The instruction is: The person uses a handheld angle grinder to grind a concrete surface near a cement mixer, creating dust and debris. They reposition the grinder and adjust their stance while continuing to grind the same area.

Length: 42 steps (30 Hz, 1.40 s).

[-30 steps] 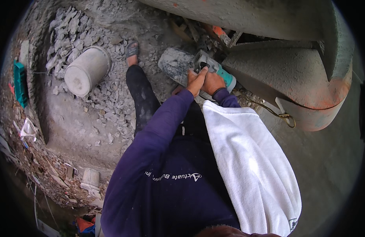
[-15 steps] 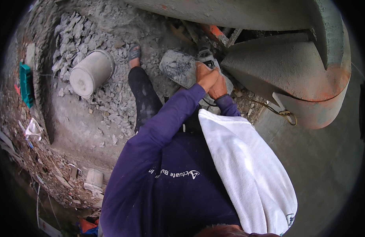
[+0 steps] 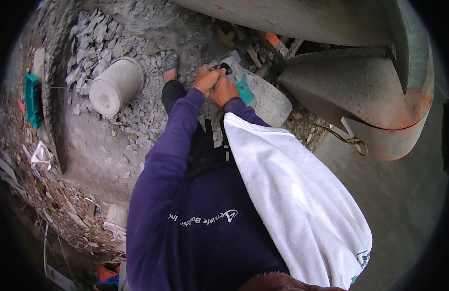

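My left hand [image 3: 207, 78] grips the black top handle of a dusty grey and teal power tool [image 3: 245, 88]. My right hand [image 3: 224, 92] is closed on the same tool, just right of and partly behind my left one; its fingertips are hidden. A pale, dusty oblong object [image 3: 270, 102], which I cannot name, lies against the tool's right side. My sandalled foot [image 3: 171, 65] rests on the rubble just left of the tool. The tool's working end cannot be made out.
A dusty bucket [image 3: 105, 89] lies on broken concrete [image 3: 96, 39] at left, near a teal plastic piece [image 3: 33, 99]. Curved concrete-coated forms [image 3: 341, 87] stand at right, with a looped rope [image 3: 355, 143]. A white cloth [image 3: 292, 194] drapes over my right shoulder.
Both hands have shifted left and slightly up with the tool. The dusty oblong object now shows right of my hands, where earlier a similar shape lay to their left.
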Each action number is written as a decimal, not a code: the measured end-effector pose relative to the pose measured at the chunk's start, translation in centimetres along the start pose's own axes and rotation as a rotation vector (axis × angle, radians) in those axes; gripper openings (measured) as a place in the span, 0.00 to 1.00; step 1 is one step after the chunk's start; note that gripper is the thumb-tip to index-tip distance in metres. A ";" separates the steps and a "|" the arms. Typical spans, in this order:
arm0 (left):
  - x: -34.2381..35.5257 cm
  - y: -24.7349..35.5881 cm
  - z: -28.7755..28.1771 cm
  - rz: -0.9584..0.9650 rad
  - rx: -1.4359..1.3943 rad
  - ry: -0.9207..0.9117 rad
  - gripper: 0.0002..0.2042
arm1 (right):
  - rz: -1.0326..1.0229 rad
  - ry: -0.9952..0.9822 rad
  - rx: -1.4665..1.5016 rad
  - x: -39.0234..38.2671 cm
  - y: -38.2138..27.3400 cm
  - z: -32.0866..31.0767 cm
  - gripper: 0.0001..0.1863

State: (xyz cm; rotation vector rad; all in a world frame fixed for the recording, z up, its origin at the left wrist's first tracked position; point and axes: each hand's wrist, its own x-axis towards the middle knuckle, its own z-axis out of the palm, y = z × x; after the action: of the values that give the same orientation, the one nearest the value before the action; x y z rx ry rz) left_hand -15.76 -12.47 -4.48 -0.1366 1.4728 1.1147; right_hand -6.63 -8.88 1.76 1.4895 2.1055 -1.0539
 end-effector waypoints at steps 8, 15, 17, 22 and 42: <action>-5.1 0.0 7.1 0.043 0.236 -0.157 0.32 | 0.038 0.002 -0.019 -4.7 4.5 -7.0 0.28; -7.0 -2.7 5.6 0.223 0.466 -0.004 0.27 | -0.063 0.049 0.104 -4.9 8.7 0.8 0.31; -5.9 -4.6 5.4 0.267 0.475 0.015 0.26 | -0.064 0.060 0.115 -5.3 9.0 1.1 0.30; -6.0 -4.1 6.9 0.229 0.509 0.080 0.23 | -0.067 0.098 0.138 -4.8 9.3 0.6 0.32; -5.5 -7.9 13.6 0.125 0.252 0.290 0.23 | -0.052 0.028 -0.269 -5.1 13.0 -5.3 0.23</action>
State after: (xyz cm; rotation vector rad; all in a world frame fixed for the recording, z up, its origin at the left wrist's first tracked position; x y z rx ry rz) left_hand 0.51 -10.12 -1.67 -0.0305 1.8903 1.0289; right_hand 7.93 -6.06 3.79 1.3332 2.2141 -0.7345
